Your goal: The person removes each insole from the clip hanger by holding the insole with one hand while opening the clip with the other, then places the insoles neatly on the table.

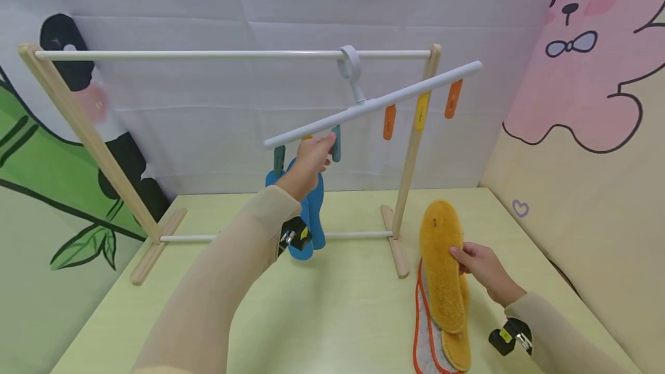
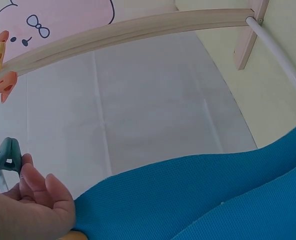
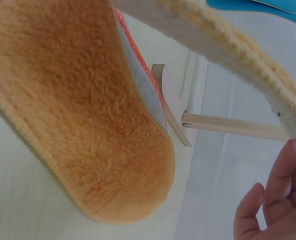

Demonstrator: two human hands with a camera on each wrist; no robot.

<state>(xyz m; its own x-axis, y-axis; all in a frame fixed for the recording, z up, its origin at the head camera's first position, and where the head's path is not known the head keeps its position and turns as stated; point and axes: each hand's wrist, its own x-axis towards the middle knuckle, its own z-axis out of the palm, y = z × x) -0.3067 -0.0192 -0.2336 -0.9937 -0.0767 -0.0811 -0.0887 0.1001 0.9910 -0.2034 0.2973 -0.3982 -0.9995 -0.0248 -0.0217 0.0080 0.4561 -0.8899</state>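
My left hand (image 1: pixel 310 165) pinches a teal clip (image 1: pixel 336 146) on a white clip hanger (image 1: pixel 371 107), which tilts with its left end low. Left of that hand, a pair of blue insoles (image 1: pixel 315 212) hangs from the hanger, a dark teal clip (image 1: pixel 279 159) gripping the top. My right hand (image 1: pixel 485 270) holds a fuzzy yellow insole (image 1: pixel 440 264) by its edge, raised at a slant. Beneath it lies a second yellow insole (image 3: pixel 103 115), overlapping grey insoles (image 1: pixel 425 328) with red edging on the table.
The hanger hooks over the top rail (image 1: pixel 208 55) of a wooden rack (image 1: pixel 90 137). Orange clips (image 1: pixel 453 100) and a yellow clip (image 1: pixel 422 111) dangle from its right half. A wall (image 1: pixel 571 206) borders the table (image 1: pixel 332 310) on the right.
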